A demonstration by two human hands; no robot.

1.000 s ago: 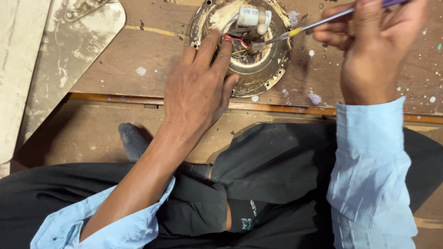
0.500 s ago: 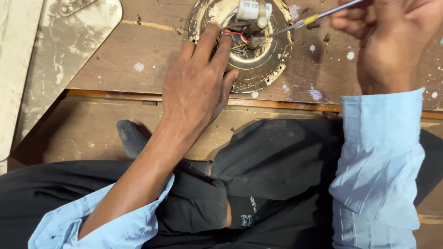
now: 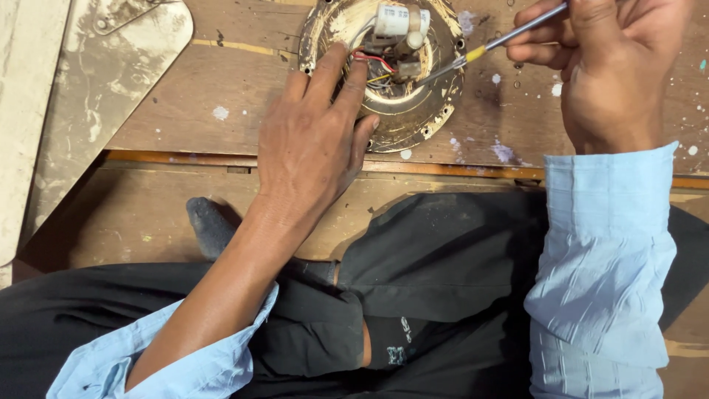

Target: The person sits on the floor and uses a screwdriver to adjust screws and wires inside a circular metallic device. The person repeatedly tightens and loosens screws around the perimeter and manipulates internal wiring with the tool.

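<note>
Two hands: both mine, working on one round metal housing (image 3: 413, 111) on the wooden board (image 3: 162, 103).
Far left: a pale metal blade (image 3: 103, 96) lies flat, well apart from my grip.
Left hand (image 3: 314, 144): palm down, fingers spread, nothing held; fingertips (image 3: 347, 63) touch the housing's rim beside the red wires (image 3: 373, 59).
Housing centre: a white cylinder (image 3: 395, 18) sits above the wires.
Right hand (image 3: 602, 63): pinched tight on a screwdriver (image 3: 491, 44).
Axis: the shaft slopes down and left, its tip at the wiring, just right of my left fingertips.
Nearer hand: the left.

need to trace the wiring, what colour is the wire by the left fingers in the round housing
Red, beside the left hand fingertips inside the round metal housing; head view shows it best.
</note>
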